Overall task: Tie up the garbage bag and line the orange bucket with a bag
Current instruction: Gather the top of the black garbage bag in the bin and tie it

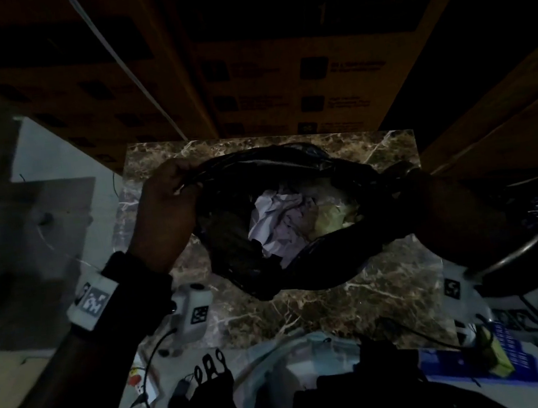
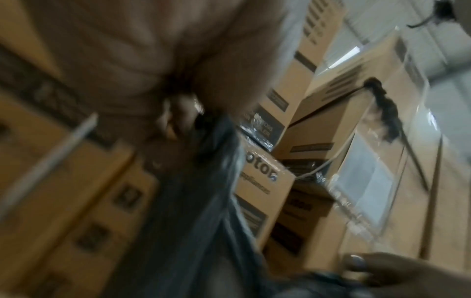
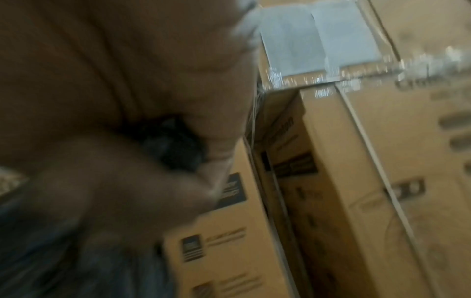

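Black plastic fills the middle of the head view: the garbage bag (image 1: 305, 266) sits on a brown marble slab (image 1: 323, 311), toward its far edge, with its mouth pulled open between both hands. Crumpled white paper (image 1: 280, 222) and a yellowish wrapper (image 1: 332, 216) lie inside it. The left hand (image 1: 164, 212) has its fingers curled tight round a gathered bunch of the rim at the slab's far left corner; the left wrist view shows the dark film running out of that fist. The right hand (image 1: 435, 205) grips the opposite side of the rim near the slab's right edge, and the right wrist view, though blurred, shows black plastic pinched between thumb and curled fingers. Cardboard boxes (image 1: 279, 68) are stacked behind the far edge. Below the near edge lie a tangle of dark cables (image 1: 168, 393), a blue printed sheet (image 1: 454, 367) and a pale plastic bag (image 1: 295, 358). No orange bucket is identifiable in the dim light.
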Action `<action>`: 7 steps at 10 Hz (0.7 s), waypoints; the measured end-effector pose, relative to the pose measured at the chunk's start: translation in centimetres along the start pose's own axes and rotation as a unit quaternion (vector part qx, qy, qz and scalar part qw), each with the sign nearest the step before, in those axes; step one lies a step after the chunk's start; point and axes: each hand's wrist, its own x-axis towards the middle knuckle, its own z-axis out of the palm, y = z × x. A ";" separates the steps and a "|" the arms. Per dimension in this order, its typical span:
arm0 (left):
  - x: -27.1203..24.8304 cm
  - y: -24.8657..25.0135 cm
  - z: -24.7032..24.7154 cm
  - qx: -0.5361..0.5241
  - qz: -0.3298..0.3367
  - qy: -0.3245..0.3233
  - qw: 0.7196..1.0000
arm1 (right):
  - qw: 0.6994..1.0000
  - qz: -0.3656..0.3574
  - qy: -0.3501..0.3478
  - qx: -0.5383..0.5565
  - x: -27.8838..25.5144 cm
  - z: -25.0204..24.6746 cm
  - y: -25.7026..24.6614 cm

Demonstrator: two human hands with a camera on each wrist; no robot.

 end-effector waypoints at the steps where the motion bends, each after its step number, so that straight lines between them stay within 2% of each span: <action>1: -0.7 1.0 2.1 -0.111 -0.055 -0.030 0.992 | 0.976 0.000 0.080 0.203 0.1 0.9 -2.7; 2: -1.7 1.0 4.6 -0.092 -0.078 -0.093 0.988 | 0.957 -0.014 0.125 0.260 0.1 1.9 -4.0; 3: -3.2 0.9 6.5 -0.040 -0.041 -0.186 0.981 | 0.953 -0.017 0.113 0.280 0.0 2.8 -5.5; 4: -4.0 1.2 8.2 -0.043 0.056 -0.254 0.965 | 0.971 -0.081 0.049 0.219 -0.1 2.9 -6.4; 5: -3.1 0.7 9.5 0.066 0.119 -0.294 0.946 | 0.985 -0.121 0.018 0.121 -0.3 2.1 -7.3; 6: -1.9 0.7 10.3 0.106 0.139 -0.243 0.954 | 0.982 -0.109 0.061 0.141 -0.5 2.0 -7.1; 7: -0.5 0.9 10.0 0.023 0.025 -0.162 0.986 | 0.964 -0.053 0.209 0.154 -1.0 2.4 -6.7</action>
